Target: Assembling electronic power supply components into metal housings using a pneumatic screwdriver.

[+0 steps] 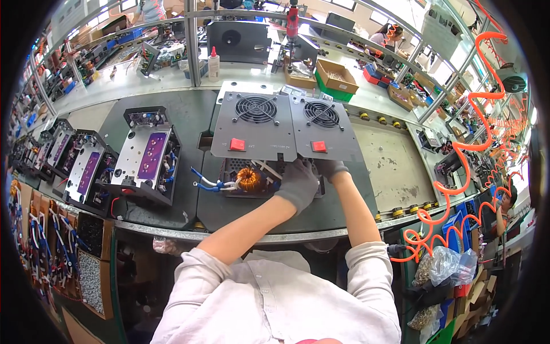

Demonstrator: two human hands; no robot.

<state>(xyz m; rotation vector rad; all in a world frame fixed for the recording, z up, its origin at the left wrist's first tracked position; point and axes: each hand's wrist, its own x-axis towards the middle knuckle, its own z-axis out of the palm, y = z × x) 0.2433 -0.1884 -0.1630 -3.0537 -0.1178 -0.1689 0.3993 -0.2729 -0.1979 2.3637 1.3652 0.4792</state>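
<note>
Here, 2 gray-gloved hands work at 2 dark fan panels on a bench. Count: left panel [255, 137] and right panel [326, 129] sit side by side, each w/ 1 round grille and 1 red switch. Below them is 1 open chassis [236, 167] w/ 1 copper-wound coil [250, 179] and several blue-and-white leads [211, 186]. Off to the L, 2 units w/ purple boards show clearly — near unit [150, 157] and farther unit [86, 175] — plus at least 1 more beyond.

Edges/room: the panels' lower edges overhang the chassis; the bench's front edge [252, 228] runs btwn it and the wearer. Bare dark mat [192, 123] lies btwn near unit and left panel; R of the panels, a pale board [395, 166] has open space.

Hard to see: left hand [299, 182] has bent fingers at left panel's lower edge, tips hidden — can't tell if it's gripping. Right hand [332, 168] is mostly under right panel; its hold can't be told either. The panels cover the chassis's rear; the far-L units blur at the dark rim.
</note>
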